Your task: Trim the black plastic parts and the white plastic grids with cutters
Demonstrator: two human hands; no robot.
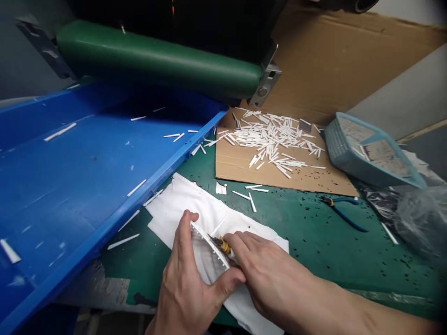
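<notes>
1. No brand or label can be read on anything in view. There are 2 hands, both the person's own.
2. The left hand [183,274] is palm-in over a white cloth [178,204], pinching a white toothed plastic strip [209,244]. Its thumb presses the strip's lower end while its fingers, close together, press the upper end. The strip sits just above the cloth, tilted across it.
3. The right hand [268,265] reaches in from the lower right, its fingers pressed together around 1 pair of yellow-handled cutters [224,245]. The steel tip touches the strip's edge. The handle is mostly hidden, so the exact finger placement cannot be told.
4. Just past the cloth, 4 loose white plastic sticks [252,197] lie on a green-topped workbench [352,265].
5. Beyond them, a heap of white plastic sticks, too many to count, [272,139] covers 1 brown cardboard sheet [237,170].
6. To the left, 1 long blue plastic tray [87,186] holds scattered sticks beneath a green roller [157,60].
7. To the right lie 1 pair of blue-handled pliers [344,213], 1 pale blue plastic basket [363,151] and 1 clear plastic bag [424,221].
</notes>
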